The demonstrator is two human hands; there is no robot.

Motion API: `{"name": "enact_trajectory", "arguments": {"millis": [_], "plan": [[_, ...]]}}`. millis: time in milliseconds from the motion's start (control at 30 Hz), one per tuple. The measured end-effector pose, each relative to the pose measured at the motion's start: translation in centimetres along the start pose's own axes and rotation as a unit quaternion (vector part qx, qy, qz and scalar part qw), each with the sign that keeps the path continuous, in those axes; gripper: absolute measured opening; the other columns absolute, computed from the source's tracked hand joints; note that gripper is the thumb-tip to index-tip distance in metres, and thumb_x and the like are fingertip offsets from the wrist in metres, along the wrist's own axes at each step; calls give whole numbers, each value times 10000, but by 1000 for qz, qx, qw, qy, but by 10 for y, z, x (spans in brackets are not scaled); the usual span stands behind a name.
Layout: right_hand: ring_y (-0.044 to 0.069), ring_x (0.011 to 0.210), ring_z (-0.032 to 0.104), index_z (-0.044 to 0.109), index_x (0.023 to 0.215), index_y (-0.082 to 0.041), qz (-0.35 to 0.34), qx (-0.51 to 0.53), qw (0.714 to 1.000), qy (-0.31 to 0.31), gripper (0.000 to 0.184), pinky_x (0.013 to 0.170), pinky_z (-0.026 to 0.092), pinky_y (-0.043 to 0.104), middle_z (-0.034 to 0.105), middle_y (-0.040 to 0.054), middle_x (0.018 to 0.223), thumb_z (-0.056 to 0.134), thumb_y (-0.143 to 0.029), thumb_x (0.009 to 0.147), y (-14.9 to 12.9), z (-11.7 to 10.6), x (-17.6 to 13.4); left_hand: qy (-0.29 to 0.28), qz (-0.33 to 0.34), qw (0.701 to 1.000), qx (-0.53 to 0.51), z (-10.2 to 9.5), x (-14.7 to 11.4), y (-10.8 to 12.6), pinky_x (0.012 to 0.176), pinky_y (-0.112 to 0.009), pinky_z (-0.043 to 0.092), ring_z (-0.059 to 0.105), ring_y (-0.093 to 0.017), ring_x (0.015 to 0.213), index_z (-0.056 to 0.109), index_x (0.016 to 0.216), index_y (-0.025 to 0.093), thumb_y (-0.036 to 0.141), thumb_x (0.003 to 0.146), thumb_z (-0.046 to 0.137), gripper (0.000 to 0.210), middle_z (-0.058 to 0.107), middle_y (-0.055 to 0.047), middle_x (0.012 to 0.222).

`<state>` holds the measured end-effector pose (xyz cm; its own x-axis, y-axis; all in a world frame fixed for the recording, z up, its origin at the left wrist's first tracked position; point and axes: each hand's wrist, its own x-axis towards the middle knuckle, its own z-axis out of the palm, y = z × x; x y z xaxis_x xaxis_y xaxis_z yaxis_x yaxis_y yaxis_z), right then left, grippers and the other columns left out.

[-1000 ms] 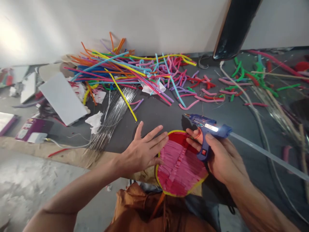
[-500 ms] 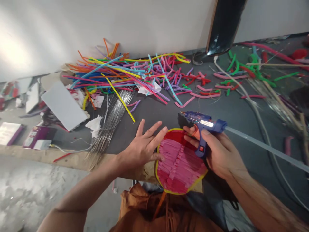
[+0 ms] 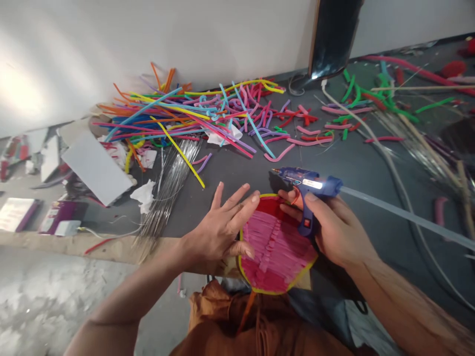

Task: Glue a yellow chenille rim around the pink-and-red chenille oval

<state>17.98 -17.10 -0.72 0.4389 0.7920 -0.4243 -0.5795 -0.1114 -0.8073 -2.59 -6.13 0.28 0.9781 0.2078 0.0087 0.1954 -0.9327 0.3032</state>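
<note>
My right hand grips a blue hot glue gun, its nozzle pointing left and a long clear glue stick sticking out of its back. Below the gun lies a rounded pink and red craft piece edged in yellow, close to the table's front edge. My left hand rests with fingers spread at the piece's left side, the thumb over its edge. Whether the left fingertips press on the piece or the table is hard to tell. An orange stem-like strip hangs beneath the piece.
A heap of colourful pipe cleaners lies along the wall. Thin metal wires, a white box and crumpled paper are at left. On the right run a white cable and green pipe cleaner pieces. A dark phone-like panel leans behind.
The view has shifted slightly, so the table things sit a little further left. My left thumb has moved down and outward from the other fingers. The right hand keeps its hold on the glue gun.
</note>
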Motion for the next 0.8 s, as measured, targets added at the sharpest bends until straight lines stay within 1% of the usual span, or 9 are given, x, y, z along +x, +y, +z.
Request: {"name": "enact_trajectory", "arguments": {"millis": [100,200,333,433,500,567,667,733,800], "plan": [[240,1032,666,645,925,-212,-1,-3,1000,1,241,882,579,412,712,33,944,711,-386,772,-1,1,-1,-17,6,1000,4,4,3,3,1120,-609,-76,132,-330,1446,-81,1500,119,733,833,166,940,324,-197,1500],[237,1037,665,645,927,-209,3,1,1000,-3,250,904,567,420,718,34,949,712,-392,770,-1,0,-1,3,20,1000,22,12,5,4,1124,-610,-49,185,-327,1434,-85,1495,95,741,820,169,968,362,-226,1471],[240,1059,656,654,952,-213,13,3,1000,-10,264,927,553,416,717,40,991,715,-392,768,0,-1,-1,34,38,998,36,18,6,3,1112,-633,-48,269,-336,1406,-96,1495,121,743,809,216,977,399,-246,1438],[236,1050,660,654,960,-200,14,-1,1000,-7,277,932,550,395,714,49,1006,718,-387,766,0,-2,-1,16,30,999,-3,12,6,0,1116,-631,-37,247,-329,1416,-95,1497,129,725,834,179,933,378,-233,1458],[228,1036,666,648,958,-200,14,1,1000,-6,277,927,553,386,714,41,987,720,-384,763,0,-3,-1,-4,17,999,-37,3,4,-1,1130,-613,-13,211,-320,1429,-75,1503,140,697,865,124,869,314,-212,1500],[220,1021,670,639,963,-212,11,-1,1000,-6,277,910,562,387,713,25,960,718,-384,762,0,-3,-1,-6,-4,999,-54,-7,-1,0,1143,-592,6,180,-306,1439,-76,1505,157,646,905,100,793,260,-187,1530],[216,1009,673,629,961,-218,7,-7,1000,-10,275,898,567,391,709,19,945,710,-394,766,0,-3,-2,33,-21,999,-33,-14,-19,8,1148,-592,49,196,-297,1436,-119,1497,162,575,949,166,743,304,-188,1512],[211,1003,674,630,947,-213,7,-7,1000,-12,255,912,559,389,710,21,939,697,-394,780,0,-2,-2,50,-16,999,-15,-10,-35,17,1138,-611,90,222,-309,1427,-119,1495,142,570,948,221,773,345,-215,1484],[209,1001,674,632,937,-211,1,-6,1000,-16,233,917,557,392,710,19,919,694,-378,786,-1,0,-3,48,-23,999,-12,-2,-50,28,1127,-628,108,220,-327,1425,-95,1496,116,587,937,244,806,324,-244,1483]]}}
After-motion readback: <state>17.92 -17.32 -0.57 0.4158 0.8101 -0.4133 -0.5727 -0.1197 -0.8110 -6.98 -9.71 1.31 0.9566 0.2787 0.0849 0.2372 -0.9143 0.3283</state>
